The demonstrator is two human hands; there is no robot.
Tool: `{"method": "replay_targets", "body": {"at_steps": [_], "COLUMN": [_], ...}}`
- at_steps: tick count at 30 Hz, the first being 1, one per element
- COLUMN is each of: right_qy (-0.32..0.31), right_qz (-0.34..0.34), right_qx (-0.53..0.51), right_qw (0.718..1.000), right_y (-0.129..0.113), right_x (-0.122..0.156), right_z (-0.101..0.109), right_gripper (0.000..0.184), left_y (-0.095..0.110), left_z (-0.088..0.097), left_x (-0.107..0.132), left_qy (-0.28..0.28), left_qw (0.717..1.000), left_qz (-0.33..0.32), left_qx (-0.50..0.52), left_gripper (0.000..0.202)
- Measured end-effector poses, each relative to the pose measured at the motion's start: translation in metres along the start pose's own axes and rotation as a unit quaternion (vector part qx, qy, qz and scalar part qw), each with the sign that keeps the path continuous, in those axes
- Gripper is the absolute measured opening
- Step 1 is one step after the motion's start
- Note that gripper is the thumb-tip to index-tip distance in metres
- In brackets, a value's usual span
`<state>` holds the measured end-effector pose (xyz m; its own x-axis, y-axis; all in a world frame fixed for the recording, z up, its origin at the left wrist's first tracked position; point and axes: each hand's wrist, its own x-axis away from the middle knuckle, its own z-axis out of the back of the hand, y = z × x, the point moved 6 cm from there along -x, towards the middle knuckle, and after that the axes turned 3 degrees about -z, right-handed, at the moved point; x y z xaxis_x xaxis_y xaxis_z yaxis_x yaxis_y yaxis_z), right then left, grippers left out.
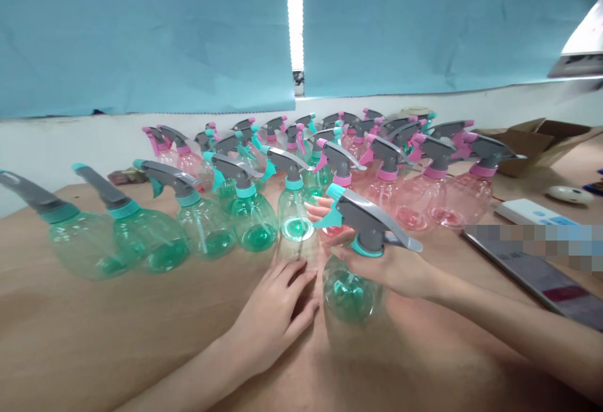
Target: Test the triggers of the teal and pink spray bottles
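My right hand (377, 267) is wrapped round the neck of a green spray bottle (351, 296), just under its turquoise collar. The bottle has a grey trigger head with a turquoise nozzle and trigger, pointing left. Flat on the table, my left hand (285, 292) lies palm down with its fingers spread, a little left of that bottle and holding nothing. Beyond my fingertips stands another green spray bottle (296, 214), in a front row with several more green ones (254, 223). Pink spray bottles (386, 192) stand behind my right hand.
More pink and green bottles fill the rows behind, up to the wall. At the right are an open cardboard box (532, 142), a white computer mouse (569, 195), a white box (527, 212) and a phone-like flat device (532, 274). Blue sheets (141, 35) cover the window.
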<state>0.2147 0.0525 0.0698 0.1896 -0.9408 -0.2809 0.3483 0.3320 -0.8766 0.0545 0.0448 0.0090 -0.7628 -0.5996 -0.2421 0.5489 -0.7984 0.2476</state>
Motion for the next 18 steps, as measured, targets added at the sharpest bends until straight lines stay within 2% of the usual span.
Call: {"method": "replay_targets", "body": {"at_steps": [7, 18], "right_qy": [-0.012, -0.019], "right_qz": [0.018, 0.032], "right_qx": [-0.013, -0.025], "right_qw": [1.000, 0.999], "right_y": [-0.0023, -0.0024], "right_x": [0.0001, -0.0005], "right_z": [-0.0016, -0.0026], "right_gripper": [0.039, 0.048], "left_y": [0.0008, 0.0021], "left_z": [-0.0006, 0.0005], "left_x": [-0.0005, -0.0001], "left_qy": [-0.002, 0.005], "left_qw": [1.000, 1.000], "left_qz": [0.002, 0.000], "left_qx": [-0.004, -0.002], "left_gripper": [0.036, 0.035]}}
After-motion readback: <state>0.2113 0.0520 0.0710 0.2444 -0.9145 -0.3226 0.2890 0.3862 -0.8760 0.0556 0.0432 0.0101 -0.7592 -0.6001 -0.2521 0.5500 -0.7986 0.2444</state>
